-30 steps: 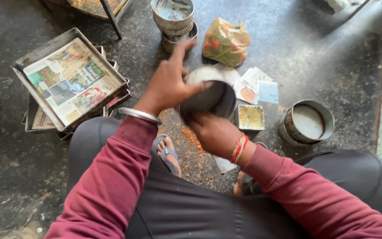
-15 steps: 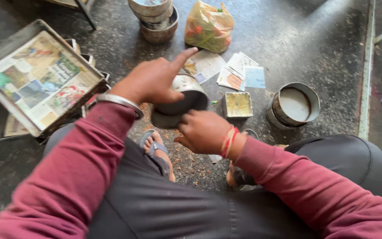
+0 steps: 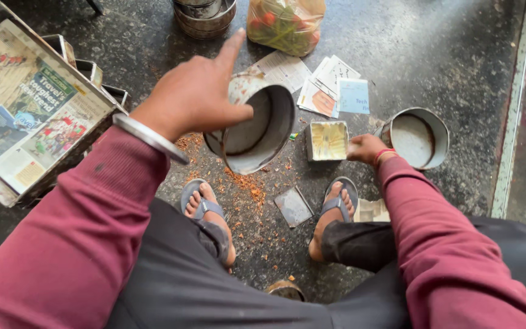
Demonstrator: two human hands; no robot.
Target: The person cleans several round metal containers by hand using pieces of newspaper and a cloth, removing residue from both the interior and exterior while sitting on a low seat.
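Note:
My left hand [image 3: 199, 94] grips the rim of a round metal tin [image 3: 262, 131], tilted so its open mouth faces me, with the index finger pointing up. The tin's inside is smeared white. My right hand [image 3: 365, 147] reaches down to the floor beside a small square tin [image 3: 328, 141] with pale yellow contents, fingers touching its right edge. A second round tin [image 3: 420, 137] with a white inside stands just right of that hand. Orange-brown crumbs [image 3: 248, 183] lie scattered on the dark floor under the tilted tin.
A tray lined with newspaper [image 3: 28, 116] sits on stacked tins at left. Paper slips [image 3: 330, 85], a plastic bag of vegetables [image 3: 284, 23] and stacked metal bowls [image 3: 205, 13] lie ahead. A flat square lid [image 3: 293, 207] rests between my sandalled feet [image 3: 205, 210].
My right hand has left the round tin and dropped to the small square tin. The left hand alone now holds the round tin, turned open side toward me.

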